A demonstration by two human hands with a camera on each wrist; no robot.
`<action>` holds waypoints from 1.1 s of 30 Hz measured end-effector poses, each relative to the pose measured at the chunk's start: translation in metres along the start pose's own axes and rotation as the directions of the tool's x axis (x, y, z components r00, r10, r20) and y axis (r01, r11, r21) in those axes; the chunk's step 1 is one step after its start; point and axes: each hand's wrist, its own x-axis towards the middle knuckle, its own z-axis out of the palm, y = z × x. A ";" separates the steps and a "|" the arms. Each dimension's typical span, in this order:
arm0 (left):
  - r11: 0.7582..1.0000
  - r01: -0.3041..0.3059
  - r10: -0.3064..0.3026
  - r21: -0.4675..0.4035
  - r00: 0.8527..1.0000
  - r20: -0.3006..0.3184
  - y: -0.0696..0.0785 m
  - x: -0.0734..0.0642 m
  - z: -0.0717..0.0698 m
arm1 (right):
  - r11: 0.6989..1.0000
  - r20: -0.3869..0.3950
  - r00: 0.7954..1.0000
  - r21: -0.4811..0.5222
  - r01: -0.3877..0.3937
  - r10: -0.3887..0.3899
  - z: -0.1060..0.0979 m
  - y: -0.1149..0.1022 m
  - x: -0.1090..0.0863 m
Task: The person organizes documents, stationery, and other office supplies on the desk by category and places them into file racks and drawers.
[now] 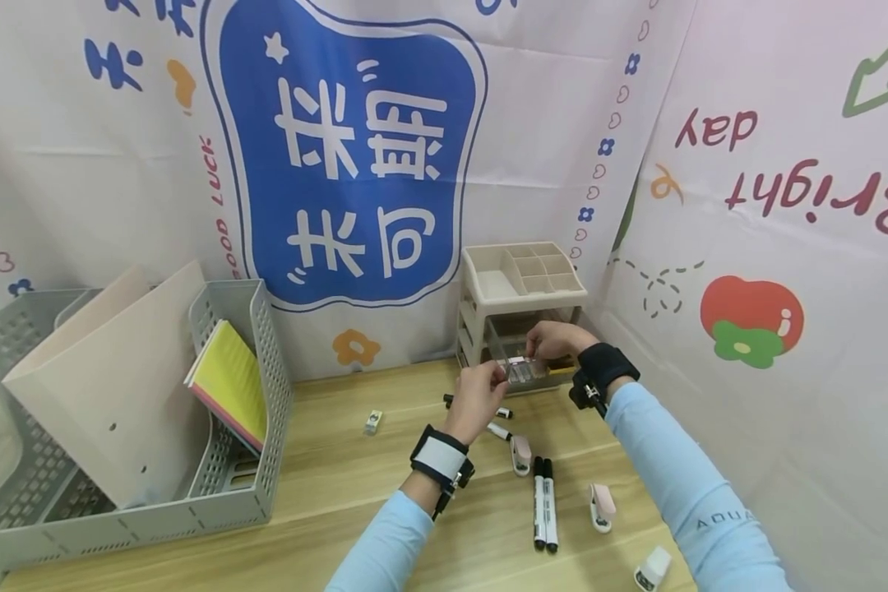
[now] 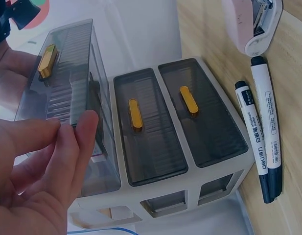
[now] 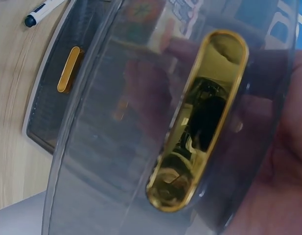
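White cloth (image 1: pixel 533 123) hangs behind the table (image 1: pixel 326 460), where a chest (image 1: pixel 521 303) stands with its top drawer (image 2: pixel 75 78) pulled out. The left hand (image 1: pixel 475 400), half curled, is at the drawer's side; the right hand (image 1: pixel 557 339), half curled too, reaches inside. I can't tell if either grips anything. Reaching in seems the step now; next probably needs gentle hands.

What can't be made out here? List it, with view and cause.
Right hand: fingertips blurred behind the open drawer's tinted front, right wrist view.
Closed drawers: contents obscured by dark tint, left wrist view.
Small block: print too small, head view.
Gray file rack: partly cut off by left edge, head view.
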 end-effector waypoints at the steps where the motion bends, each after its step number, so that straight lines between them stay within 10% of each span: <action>1: 1.000 0.001 -0.001 0.002 1.000 0.001 -0.001 -0.001 -0.001 | 1.000 0.003 1.000 0.003 0.030 -0.030 0.001 0.003 0.003; 9: 1.000 0.028 -0.027 -0.010 0.998 0.062 -0.012 -0.012 -0.013 | 0.997 -0.134 0.991 -0.077 -0.006 -0.004 0.008 -0.015 0.002; 15: 0.999 0.034 -0.032 -0.039 0.998 0.055 -0.020 -0.023 -0.033 | 0.995 -0.452 0.891 0.063 0.075 -0.038 -0.001 -0.040 -0.017; 21: 0.994 0.070 -0.070 -0.083 0.998 0.004 -0.033 -0.043 -0.057 | 0.977 -0.566 0.815 0.082 0.199 -0.119 -0.004 -0.083 -0.031; 33: 0.963 0.217 -0.243 -0.161 0.956 -0.167 -0.082 -0.089 -0.101 | 0.946 -0.505 0.829 0.065 0.316 -0.242 0.043 -0.141 -0.009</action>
